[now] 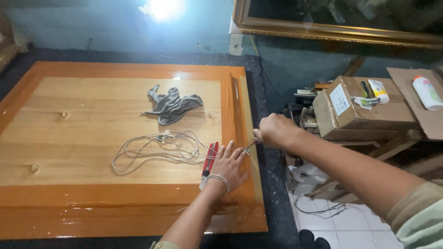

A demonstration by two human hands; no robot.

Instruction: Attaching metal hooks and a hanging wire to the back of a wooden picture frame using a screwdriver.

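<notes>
- The left hand (229, 167) lies flat with its fingers spread wide on the shiny orange frame (124, 70). It holds nothing; it just presses down.
- The left wrist wears a bead bracelet (219, 179).
- The right hand (276, 130) is closed in a fist around a small thin tool (249, 146). I cannot tell what kind of tool it is, because most of it is hidden in the fist.
- The tool's tip pokes out down and toward the left hand. It sits just past the left fingertips, on the right edge strip of the frame.
- That edge strip runs long, away from the person, from near the body to the far wall. The tool meets it from the right hand's side.
- The right hand is nearer to the tool's tip, and the left hand is just beside it.
- A red-handled tool (210, 159) lies partly under the left hand, on its thumb side.
- Farther out from the left hand's thumb side, a looped grey wire (152, 152) rests on the wooden panel (92, 124).
- Beyond the wire, away from both hands, lies a crumpled grey cloth (173, 106).
- The frame rests on a dark bench (272, 193).
- Past the right hand, off the bench, stand cardboard boxes (364, 110) with a white bottle (427, 92) on top.
</notes>
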